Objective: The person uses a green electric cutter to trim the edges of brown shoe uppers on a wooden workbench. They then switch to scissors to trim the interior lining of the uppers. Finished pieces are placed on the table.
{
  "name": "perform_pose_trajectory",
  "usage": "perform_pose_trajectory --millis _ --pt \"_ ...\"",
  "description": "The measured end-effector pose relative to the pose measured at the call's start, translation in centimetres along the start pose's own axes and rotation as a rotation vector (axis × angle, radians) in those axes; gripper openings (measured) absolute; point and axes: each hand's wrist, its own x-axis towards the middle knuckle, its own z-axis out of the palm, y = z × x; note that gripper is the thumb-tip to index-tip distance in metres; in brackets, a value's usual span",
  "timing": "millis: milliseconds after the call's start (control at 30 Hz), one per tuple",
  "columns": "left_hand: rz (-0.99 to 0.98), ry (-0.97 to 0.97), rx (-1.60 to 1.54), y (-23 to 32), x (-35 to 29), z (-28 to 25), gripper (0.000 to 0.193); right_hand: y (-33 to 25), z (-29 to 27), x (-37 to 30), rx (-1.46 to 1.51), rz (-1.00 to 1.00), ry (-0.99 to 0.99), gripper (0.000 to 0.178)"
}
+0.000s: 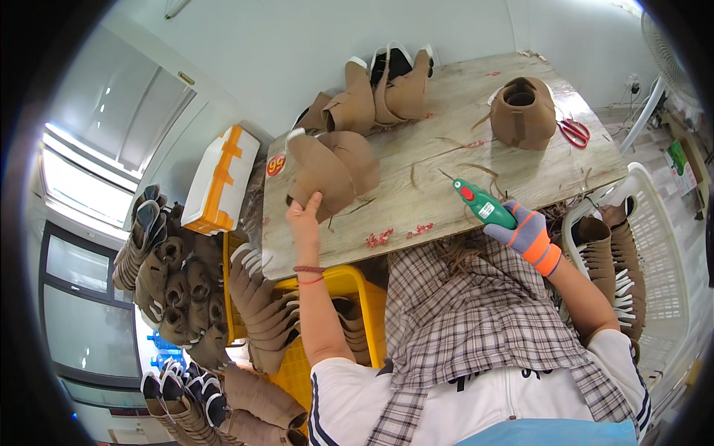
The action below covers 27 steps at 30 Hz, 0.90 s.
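While the left hand pinches a brown boot upper, gloved right-hand fingers wrap the green tool.

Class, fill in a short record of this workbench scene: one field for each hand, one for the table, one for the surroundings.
Left hand: bare, gripping a brown boot upper
Right hand: gloved, holding a green tool
Table: wooden, with more brown uppers, red scissors, scraps
Surroundings: yellow crate and white basket holding uppers
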Motion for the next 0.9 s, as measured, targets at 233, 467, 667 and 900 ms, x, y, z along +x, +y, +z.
perform_pose_trajectory --millis 233,467,667,900 --pt "0.009 0.051 -0.509 11.9 -1.8 -1.3 0.036 -2.2 -1.2 0.0 -0.06 -0.209 0.1 0.058" --pt "-0.315 -0.124 -1.133 12.2 -1.5 0.2 0.034 -4.8 -3.7 -0.2 -0.107 -0.504 0.255 0.051" --pt "-0.469 -0.286 -1.243 10.1 -1.3 4.8 0.032 -3.4 -5.3 -0.7 -0.201 -0.543 0.288 0.049" --pt "-0.632 -0.321 -1.295 7.9 -0.4 7.6 0.031 -2.6 -6.3 -1.5 -0.193 -0.538 0.267 0.052"
